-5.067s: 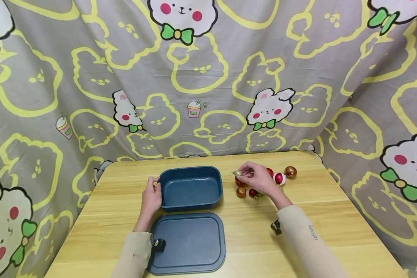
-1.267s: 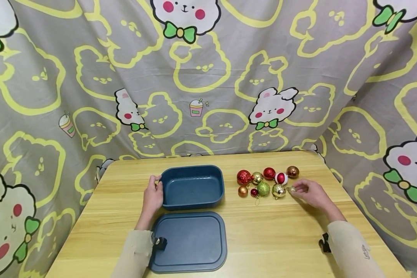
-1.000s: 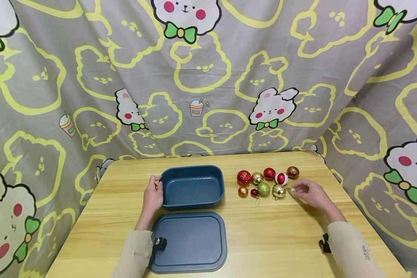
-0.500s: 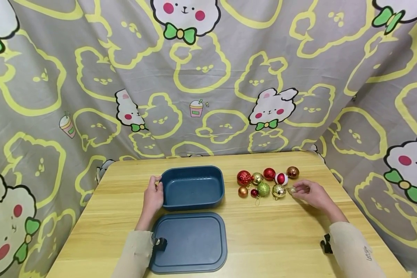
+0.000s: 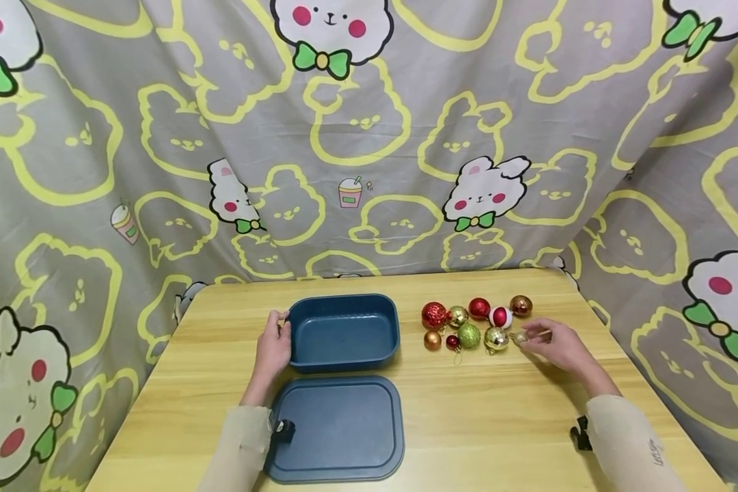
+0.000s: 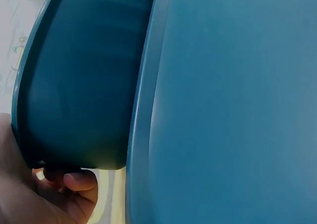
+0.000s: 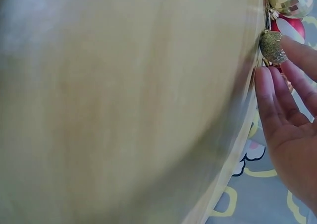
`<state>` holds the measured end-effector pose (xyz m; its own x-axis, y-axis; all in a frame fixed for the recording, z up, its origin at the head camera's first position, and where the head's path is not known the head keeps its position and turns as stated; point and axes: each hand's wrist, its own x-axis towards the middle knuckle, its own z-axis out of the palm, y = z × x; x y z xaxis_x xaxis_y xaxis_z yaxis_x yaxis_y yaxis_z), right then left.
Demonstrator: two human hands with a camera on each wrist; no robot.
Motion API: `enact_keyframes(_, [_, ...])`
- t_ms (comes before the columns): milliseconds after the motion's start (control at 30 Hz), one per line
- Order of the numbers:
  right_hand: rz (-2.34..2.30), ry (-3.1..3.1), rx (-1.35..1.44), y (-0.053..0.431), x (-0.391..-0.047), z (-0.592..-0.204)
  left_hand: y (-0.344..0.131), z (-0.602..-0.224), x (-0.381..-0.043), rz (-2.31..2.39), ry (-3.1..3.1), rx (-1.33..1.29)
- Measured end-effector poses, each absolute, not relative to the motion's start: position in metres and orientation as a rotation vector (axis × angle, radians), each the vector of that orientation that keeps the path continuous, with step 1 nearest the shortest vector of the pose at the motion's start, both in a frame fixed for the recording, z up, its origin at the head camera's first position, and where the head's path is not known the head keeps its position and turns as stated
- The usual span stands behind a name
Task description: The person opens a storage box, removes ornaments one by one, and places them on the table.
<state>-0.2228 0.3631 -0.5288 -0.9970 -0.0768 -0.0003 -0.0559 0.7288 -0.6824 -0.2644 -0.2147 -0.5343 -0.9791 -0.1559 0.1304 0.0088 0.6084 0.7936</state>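
My left hand (image 5: 274, 345) holds the left end of a dark blue rectangular storage box (image 5: 344, 364). In the left wrist view its fingers and thumb bend against the box's end wall (image 6: 74, 110). The box is bare inside. At the right end of a group of Christmas baubles, my right hand (image 5: 556, 344) pinches a small gold glitter bauble (image 5: 519, 337) by its fingertips. That bauble (image 7: 273, 46) sits low at the tabletop, just right of a shiny gold bauble (image 5: 495, 339). A green glitter bauble (image 5: 469, 335) lies further left.
The box's flat blue lid (image 5: 338, 427) lies in front of it. Around the group are a red glitter bauble (image 5: 434, 315), a red-and-white bauble (image 5: 501, 317), a brown bauble (image 5: 521, 305) and several others. A patterned curtain (image 5: 369, 137) hangs behind the wooden table (image 5: 498, 424).
Over about five seconds my right hand has carried the small gold bauble rightward past the group and lowered it to the tabletop. In the last second both hands stay nearly still.
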Motion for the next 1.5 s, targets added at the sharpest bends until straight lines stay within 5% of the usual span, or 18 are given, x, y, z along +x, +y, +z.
enact_keyframes(533, [-1.146, 3.013, -0.109, 0.355, -0.227, -0.515, -0.220, -0.532, -0.267, -1.316, -2.674, 0.130])
enact_keyframes(1500, [-1.431, 3.017, -0.547, 0.242, -0.242, -0.484, -0.233, -0.524, -0.258, -1.245, -2.814, 0.088])
